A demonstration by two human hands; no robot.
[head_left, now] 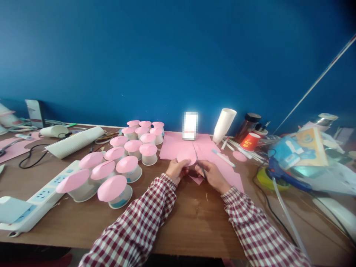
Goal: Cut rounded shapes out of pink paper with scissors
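"Where is the pink paper disc (185, 155)?"

"It is sitting in the left hand (177, 171), near the pink sheets (169, 147); thumb and fingers are pinching one side, seemingly leaving the rim free for the scissors (197, 156)."

"And the right hand (213, 176)?"

"Its fingers are curling around the handles; the blades are pointing toward the blue wall (155, 59), close by the disc; exactly which fingers are filling the loops, I cannot tell."

"Those cups (121, 198)?"

"They are standing on the left, wearing pink tops, apparently leaving working room; both checked sleeves are angling inward from the near edge, bringing the hands close together."
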